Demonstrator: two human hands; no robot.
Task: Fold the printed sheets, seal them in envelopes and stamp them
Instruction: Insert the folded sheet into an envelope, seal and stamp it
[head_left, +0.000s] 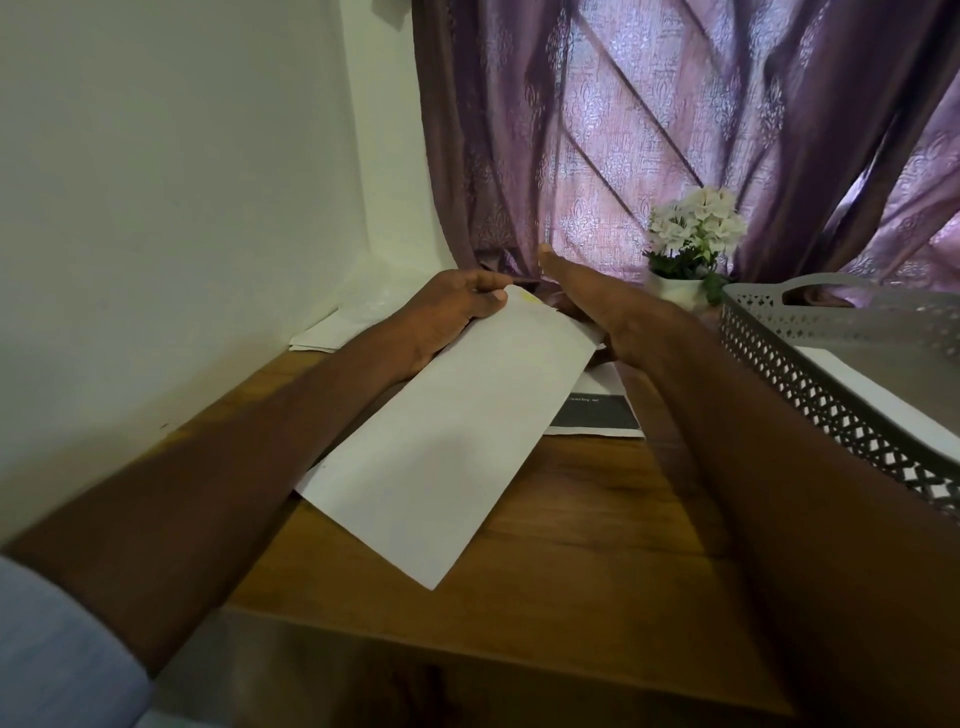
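Note:
A long white envelope lies slantwise over the wooden table, its far end raised. My left hand grips that far end, thumb on top near a faint yellow mark. My right hand is at the envelope's far right corner with the thumb raised; its fingers are hidden behind the paper. A printed sheet with a dark band lies under the envelope on the right.
A grey lattice basket holding white paper stands at the right. A white pot of white flowers is behind it by the purple curtain. More white paper lies in the far left corner against the wall.

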